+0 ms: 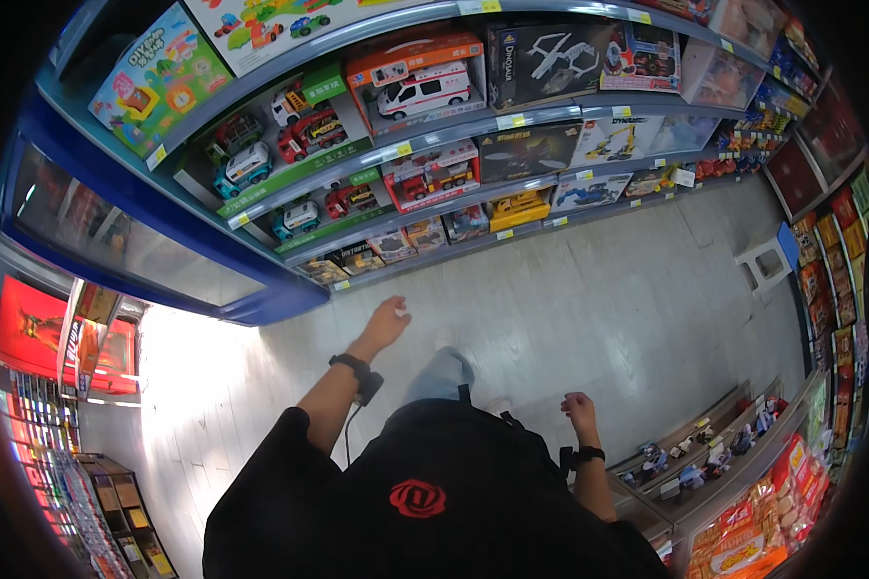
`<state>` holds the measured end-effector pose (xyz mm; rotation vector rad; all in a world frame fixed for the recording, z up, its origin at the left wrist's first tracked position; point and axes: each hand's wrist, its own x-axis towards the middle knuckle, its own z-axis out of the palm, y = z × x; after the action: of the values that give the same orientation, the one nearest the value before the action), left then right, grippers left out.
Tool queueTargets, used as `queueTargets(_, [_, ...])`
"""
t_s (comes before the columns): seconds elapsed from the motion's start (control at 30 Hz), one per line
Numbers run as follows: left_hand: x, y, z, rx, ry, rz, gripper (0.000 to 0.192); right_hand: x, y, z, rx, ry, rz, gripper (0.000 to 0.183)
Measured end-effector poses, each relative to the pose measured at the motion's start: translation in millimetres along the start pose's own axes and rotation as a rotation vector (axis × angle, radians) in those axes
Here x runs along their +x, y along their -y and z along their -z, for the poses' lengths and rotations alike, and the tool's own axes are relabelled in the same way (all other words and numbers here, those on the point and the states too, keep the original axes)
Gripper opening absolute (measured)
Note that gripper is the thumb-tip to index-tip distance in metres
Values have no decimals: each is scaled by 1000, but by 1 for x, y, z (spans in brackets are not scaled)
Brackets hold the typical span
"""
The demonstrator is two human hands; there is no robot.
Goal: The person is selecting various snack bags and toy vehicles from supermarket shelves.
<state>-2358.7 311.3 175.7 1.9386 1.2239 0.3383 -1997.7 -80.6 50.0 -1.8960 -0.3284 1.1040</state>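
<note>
My left hand (385, 324) hangs over the grey floor, below the toy shelves, with nothing visible in it. Its fingers are loosely bent and a gap shows between thumb and forefinger. A black wristband (351, 364) with a small dark box and cable circles that wrist. On the right, my right hand (580, 411) is curled inward above the floor, touching no goods; no object shows in it. Another black band (586, 454) is on its wrist. Nearest ahead of my left hand are small boxed toys (362, 258) on the lowest shelf.
Toy shelves (434, 137) curve across the front, holding a boxed ambulance (427, 92) and several truck sets. A blue-framed glass cabinet (137, 224) stands left. At right are a white-and-blue plastic stool (766, 262), snack racks (829, 275) and a low bin (695, 449) with small items.
</note>
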Motion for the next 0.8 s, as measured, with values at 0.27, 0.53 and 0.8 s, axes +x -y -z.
queueTargets(0.27, [108, -40, 45, -110, -147, 20, 48, 55, 67, -27, -187, 140, 34, 23])
queueTargets(0.53, [256, -79, 88, -472, -165, -47, 36, 126, 176, -70, -270, 157, 93, 23])
queueTargets(0.8, [370, -113, 132, -1063, -244, 243, 24, 199, 330, -140, -323, 220, 338, 16])
